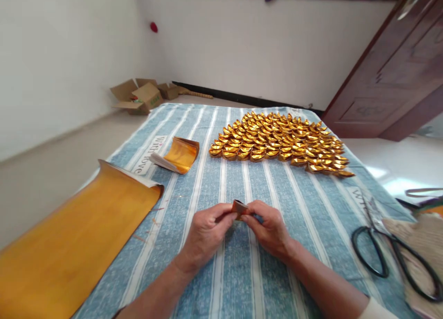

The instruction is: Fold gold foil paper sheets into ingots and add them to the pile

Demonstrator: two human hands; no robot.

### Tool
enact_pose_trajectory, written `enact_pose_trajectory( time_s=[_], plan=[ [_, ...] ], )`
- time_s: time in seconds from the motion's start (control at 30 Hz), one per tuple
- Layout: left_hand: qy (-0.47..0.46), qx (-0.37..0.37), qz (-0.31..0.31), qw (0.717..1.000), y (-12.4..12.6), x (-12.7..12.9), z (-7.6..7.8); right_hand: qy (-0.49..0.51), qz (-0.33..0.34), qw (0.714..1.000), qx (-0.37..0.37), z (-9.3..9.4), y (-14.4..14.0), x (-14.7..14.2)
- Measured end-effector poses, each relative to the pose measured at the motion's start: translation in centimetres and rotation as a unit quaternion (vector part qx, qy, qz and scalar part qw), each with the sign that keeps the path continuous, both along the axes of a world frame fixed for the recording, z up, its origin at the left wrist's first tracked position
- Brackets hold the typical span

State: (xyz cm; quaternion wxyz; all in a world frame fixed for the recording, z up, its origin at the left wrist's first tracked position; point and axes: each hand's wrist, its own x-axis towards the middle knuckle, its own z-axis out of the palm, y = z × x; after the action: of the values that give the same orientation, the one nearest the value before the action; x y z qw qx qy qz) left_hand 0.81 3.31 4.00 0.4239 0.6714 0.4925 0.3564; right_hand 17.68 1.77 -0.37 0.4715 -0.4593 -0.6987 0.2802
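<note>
We see both hands meet low in the middle of the view, over the blue striped cloth [242,273] that covers the table. The left hand [204,233] and the right hand [270,229] are closed in a pinch, each with thumb and fingertips on one end of a small folded piece of gold paper [240,208], which is held just above the cloth between them. At 12 o'clock from the hands, well apart, many finished gold paper ingots [280,141] lie in close rows. At 11 o'clock a small stack of gold paper sheets [178,154] lies with curled edges. At 9 o'clock, reaching to the lower left corner, a large gold sheet [69,245] is spread out. At 3 o'clock black-handled scissors [391,250] lie near the table edge, touching a beige woven thing [422,238]. Far at 11 o'clock, open cardboard boxes [141,95] stand on the floor by the wall.
</note>
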Motion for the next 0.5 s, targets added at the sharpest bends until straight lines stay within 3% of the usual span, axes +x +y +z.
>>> enact_pose_trajectory(
  time_s=[0.13,0.3,0.5],
  plan=[
    [0.039,0.046,-0.005,0.998,0.4,-0.2,-0.1,0.002,-0.016,1.0,0.027,0.1,0.6,0.1],
    [0.111,0.2,-0.023,0.973,1.3,-0.6,-1.4,0.036,-0.034,0.999,0.016,0.1,1.0,0.3],
    [0.15,0.329,-0.063,0.93,2.3,-0.8,-2.9,-0.104,-0.058,0.989,0.086,0.2,1.6,0.1]
  ],
)
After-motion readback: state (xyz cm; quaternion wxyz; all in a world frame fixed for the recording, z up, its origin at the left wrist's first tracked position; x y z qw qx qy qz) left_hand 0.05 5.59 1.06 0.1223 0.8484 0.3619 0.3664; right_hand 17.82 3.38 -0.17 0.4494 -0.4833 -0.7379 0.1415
